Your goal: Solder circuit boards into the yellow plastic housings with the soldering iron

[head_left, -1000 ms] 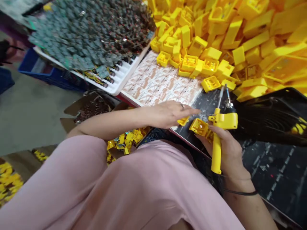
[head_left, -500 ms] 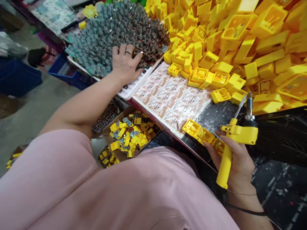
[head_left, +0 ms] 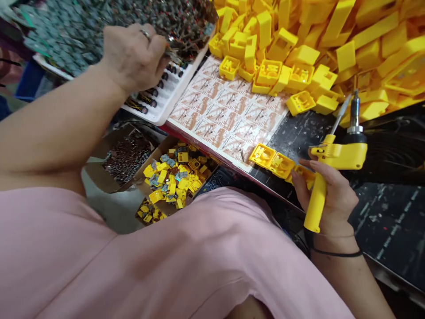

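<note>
My left hand [head_left: 133, 55], a ring on one finger, is closed in a pinch on a small wired circuit part at the edge of the heap of grey-green circuit boards [head_left: 66, 26] in the white tray [head_left: 166, 110]. My right hand [head_left: 328, 195] grips the yellow soldering gun [head_left: 327, 164], tip pointing up and away. Its fingers also rest on a yellow plastic housing [head_left: 300, 173], the last in a short row of yellow housings [head_left: 272, 159] at the table's near edge.
A big heap of yellow plastic housings [head_left: 315, 48] fills the far right. A patterned sheet [head_left: 229, 115] covers the table's middle, with black table surface [head_left: 392, 221] on the right. Below the table edge stands a cardboard box of finished yellow pieces [head_left: 172, 177] beside a box of dark parts [head_left: 128, 155].
My left hand left the near table edge, reached into the circuit-board heap and has closed on a part. The right hand kept the soldering gun by the row of housings.
</note>
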Action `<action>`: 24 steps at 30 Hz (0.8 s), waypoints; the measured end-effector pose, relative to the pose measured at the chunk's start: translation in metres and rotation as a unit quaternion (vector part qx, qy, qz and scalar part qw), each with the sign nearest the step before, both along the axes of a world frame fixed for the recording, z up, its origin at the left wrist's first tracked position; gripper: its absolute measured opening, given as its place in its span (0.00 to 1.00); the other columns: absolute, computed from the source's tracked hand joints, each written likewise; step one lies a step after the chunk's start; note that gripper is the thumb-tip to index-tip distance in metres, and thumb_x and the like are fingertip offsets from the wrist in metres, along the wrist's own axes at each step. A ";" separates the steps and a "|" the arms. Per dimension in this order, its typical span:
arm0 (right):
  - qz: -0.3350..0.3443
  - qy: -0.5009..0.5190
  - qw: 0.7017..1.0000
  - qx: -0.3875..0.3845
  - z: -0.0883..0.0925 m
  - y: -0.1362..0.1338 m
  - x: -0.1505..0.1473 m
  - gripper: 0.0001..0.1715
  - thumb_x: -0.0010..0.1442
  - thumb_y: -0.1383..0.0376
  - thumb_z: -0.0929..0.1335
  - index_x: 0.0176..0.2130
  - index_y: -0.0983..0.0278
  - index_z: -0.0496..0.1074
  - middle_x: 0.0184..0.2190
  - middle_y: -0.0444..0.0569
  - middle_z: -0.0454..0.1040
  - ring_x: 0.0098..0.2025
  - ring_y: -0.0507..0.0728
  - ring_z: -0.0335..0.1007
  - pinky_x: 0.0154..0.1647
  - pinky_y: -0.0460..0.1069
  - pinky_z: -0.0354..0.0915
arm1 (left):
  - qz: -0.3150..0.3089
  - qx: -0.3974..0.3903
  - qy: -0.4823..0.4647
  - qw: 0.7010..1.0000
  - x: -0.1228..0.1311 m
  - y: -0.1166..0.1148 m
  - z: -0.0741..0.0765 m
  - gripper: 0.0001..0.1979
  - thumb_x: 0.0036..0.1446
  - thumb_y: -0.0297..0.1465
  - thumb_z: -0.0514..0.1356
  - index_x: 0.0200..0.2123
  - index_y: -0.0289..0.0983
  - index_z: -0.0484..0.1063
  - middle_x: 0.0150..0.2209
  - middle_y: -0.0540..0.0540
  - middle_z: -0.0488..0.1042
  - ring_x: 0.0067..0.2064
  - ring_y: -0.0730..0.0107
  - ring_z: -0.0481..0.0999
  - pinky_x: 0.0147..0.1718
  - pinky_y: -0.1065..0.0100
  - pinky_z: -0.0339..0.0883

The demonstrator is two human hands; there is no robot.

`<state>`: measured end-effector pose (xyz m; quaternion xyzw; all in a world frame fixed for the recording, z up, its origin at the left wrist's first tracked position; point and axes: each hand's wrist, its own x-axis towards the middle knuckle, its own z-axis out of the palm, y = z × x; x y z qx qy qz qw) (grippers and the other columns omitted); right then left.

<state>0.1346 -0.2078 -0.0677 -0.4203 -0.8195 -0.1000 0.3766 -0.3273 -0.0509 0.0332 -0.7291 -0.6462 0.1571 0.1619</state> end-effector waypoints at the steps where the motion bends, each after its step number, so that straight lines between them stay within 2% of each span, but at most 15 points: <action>1: -0.003 -0.004 1.000 -0.001 0.001 -0.001 -0.001 0.35 0.62 0.66 0.78 0.64 0.61 0.69 0.43 0.53 0.86 0.40 0.60 0.86 0.42 0.49 0.80 | 0.013 -0.007 0.017 1.000 0.003 -0.002 0.002 0.35 0.77 0.43 0.27 0.68 0.26 0.57 0.67 0.33 0.63 0.69 0.50 0.63 0.61 0.41 0.67; 4: -0.012 -0.016 1.000 -0.013 0.004 -0.004 -0.005 0.29 0.63 0.65 0.78 0.60 0.61 0.71 0.41 0.53 0.85 0.39 0.59 0.85 0.41 0.49 0.79 | 0.061 -0.009 0.056 0.997 0.012 -0.004 0.001 0.33 0.77 0.38 0.24 0.69 0.24 0.50 0.69 0.32 0.52 0.73 0.47 0.52 0.70 0.35 0.60; 6: -0.020 -0.021 0.999 -0.017 0.006 -0.005 -0.007 0.28 0.63 0.65 0.78 0.59 0.61 0.71 0.40 0.52 0.84 0.39 0.58 0.85 0.42 0.48 0.79 | 0.077 -0.009 0.065 0.995 0.018 -0.003 -0.003 0.29 0.77 0.36 0.28 0.70 0.25 0.48 0.71 0.32 0.46 0.75 0.46 0.46 0.70 0.34 0.62; 8: -0.023 -0.021 0.999 -0.019 0.008 -0.006 -0.009 0.29 0.63 0.65 0.78 0.60 0.61 0.71 0.41 0.51 0.84 0.39 0.58 0.84 0.43 0.49 0.79 | 0.088 -0.012 0.070 0.994 0.020 -0.001 -0.007 0.28 0.78 0.38 0.30 0.71 0.28 0.47 0.73 0.33 0.42 0.75 0.44 0.46 0.67 0.34 0.68; 11: -0.013 -0.006 0.999 -0.031 0.010 -0.007 -0.014 0.30 0.65 0.65 0.77 0.63 0.60 0.70 0.44 0.52 0.85 0.42 0.58 0.84 0.47 0.50 0.80 | 0.066 0.007 0.072 0.995 0.019 0.002 -0.009 0.31 0.79 0.42 0.29 0.71 0.29 0.50 0.72 0.32 0.41 0.75 0.42 0.51 0.64 0.33 0.72; 14: 0.008 0.020 0.999 -0.041 0.009 -0.004 -0.022 0.33 0.69 0.68 0.73 0.69 0.58 0.67 0.49 0.51 0.85 0.45 0.58 0.84 0.51 0.51 0.79 | 0.023 0.000 0.092 0.996 0.015 0.005 -0.007 0.38 0.77 0.43 0.21 0.68 0.29 0.57 0.71 0.34 0.47 0.72 0.42 0.60 0.58 0.37 0.77; 17: 0.016 0.027 0.999 -0.035 0.008 0.001 -0.030 0.33 0.70 0.70 0.72 0.70 0.57 0.65 0.45 0.48 0.85 0.40 0.55 0.83 0.51 0.50 0.78 | -0.010 0.012 0.109 0.994 0.011 0.002 -0.003 0.43 0.75 0.44 0.18 0.66 0.28 0.61 0.68 0.37 0.59 0.68 0.45 0.68 0.54 0.41 0.80; 19: 0.015 0.014 0.999 -0.032 0.008 0.004 -0.035 0.26 0.70 0.71 0.71 0.64 0.57 0.71 0.40 0.46 0.85 0.35 0.53 0.81 0.48 0.49 0.76 | -0.004 0.033 0.111 0.993 0.008 -0.004 -0.003 0.42 0.76 0.45 0.19 0.66 0.31 0.63 0.65 0.39 0.66 0.66 0.49 0.71 0.54 0.43 0.79; 21: 0.018 0.001 0.999 -0.034 0.008 0.008 -0.039 0.18 0.70 0.68 0.72 0.58 0.58 0.74 0.38 0.46 0.84 0.34 0.54 0.79 0.47 0.50 0.75 | 0.003 0.047 0.112 0.993 0.001 -0.009 -0.006 0.41 0.76 0.45 0.22 0.66 0.34 0.66 0.61 0.41 0.72 0.65 0.52 0.73 0.54 0.46 0.78; 24: 0.013 -0.019 0.999 -0.049 0.006 0.012 -0.046 0.18 0.69 0.60 0.74 0.56 0.60 0.73 0.36 0.48 0.81 0.37 0.57 0.78 0.49 0.54 0.74 | -0.045 0.083 0.111 0.989 -0.020 -0.007 -0.016 0.34 0.78 0.43 0.32 0.62 0.37 0.72 0.55 0.44 0.79 0.61 0.59 0.76 0.48 0.53 0.75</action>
